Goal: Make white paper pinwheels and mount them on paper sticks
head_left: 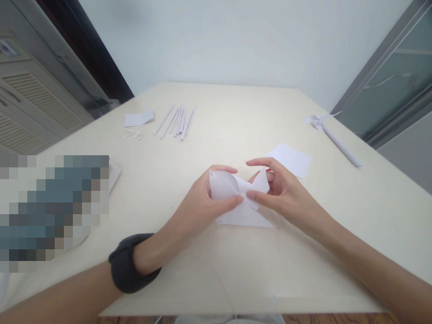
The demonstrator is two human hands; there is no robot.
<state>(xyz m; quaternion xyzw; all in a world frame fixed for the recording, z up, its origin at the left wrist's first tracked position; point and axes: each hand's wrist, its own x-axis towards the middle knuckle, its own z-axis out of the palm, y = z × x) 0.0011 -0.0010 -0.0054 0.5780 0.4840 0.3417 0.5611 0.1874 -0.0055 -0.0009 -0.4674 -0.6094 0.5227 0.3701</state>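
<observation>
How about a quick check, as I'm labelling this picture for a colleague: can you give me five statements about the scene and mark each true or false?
1. The left hand and right hand are on the same folded paper. True.
2. The black wristband is on the right arm. False: it is on the left arm.
3. The thin paper rolls lie beyond the hands, toward the left. True.
4. The paper pinwheel stands upright in a cup. False: it lies on the right side of the table.
5. The loose paper sheets lie just beyond the right hand. True.
</observation>
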